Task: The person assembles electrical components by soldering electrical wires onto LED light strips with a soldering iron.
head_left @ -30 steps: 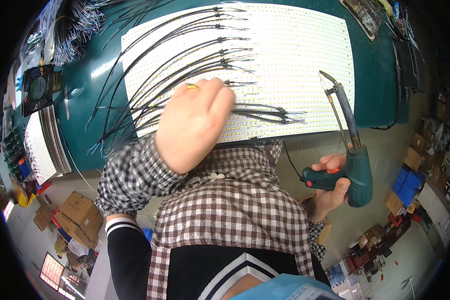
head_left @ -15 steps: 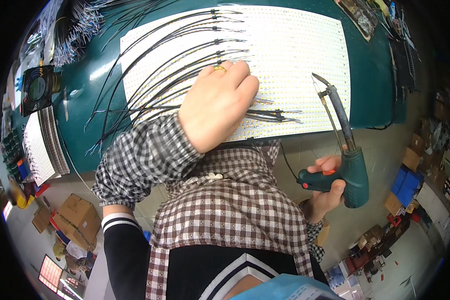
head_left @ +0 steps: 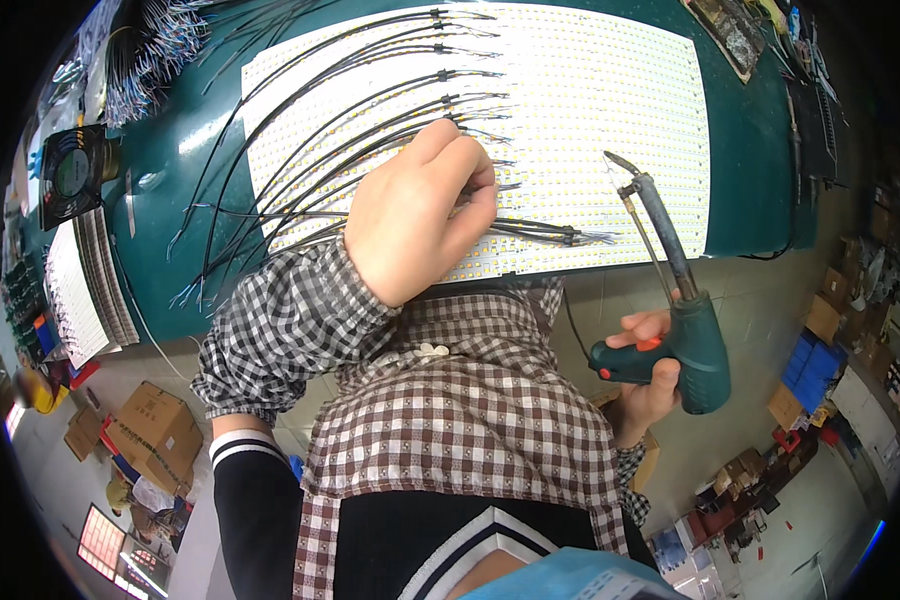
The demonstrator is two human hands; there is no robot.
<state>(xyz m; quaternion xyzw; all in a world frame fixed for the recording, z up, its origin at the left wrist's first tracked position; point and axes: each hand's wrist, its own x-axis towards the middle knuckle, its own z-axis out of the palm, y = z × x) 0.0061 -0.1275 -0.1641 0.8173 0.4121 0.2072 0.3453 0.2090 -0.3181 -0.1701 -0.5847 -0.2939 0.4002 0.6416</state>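
A green pistol-shaped soldering gun [head_left: 705, 365] is in my right hand [head_left: 650, 395], with my fingers closed round its handle. Its long dark barrel points away from me, and the tip is above the right half of a white LED board [head_left: 610, 100]. Rows of small yellowish LEDs cover this board. Black cables [head_left: 370, 105] with thin bared ends lie across its left half. My left hand [head_left: 420, 210] is over the cables near the board's middle, fingers curled and closed; whatever they pinch is hidden. By its fingertips, a bunch of cable ends [head_left: 560, 235] reaches rightward.
The board rests on a dark green tabletop [head_left: 195, 165]. At the left are a black fan [head_left: 73, 177], stacked white boards [head_left: 75, 290] and a bundle of wires [head_left: 145, 70]. A dark stained tray [head_left: 727, 35] is at the far right. Cardboard boxes [head_left: 155, 435] stand on the floor.
My left hand has drawn slightly back to the left, its fingers more curled. The soldering gun's tip has shifted a little left. The board appears slightly higher and farther right.
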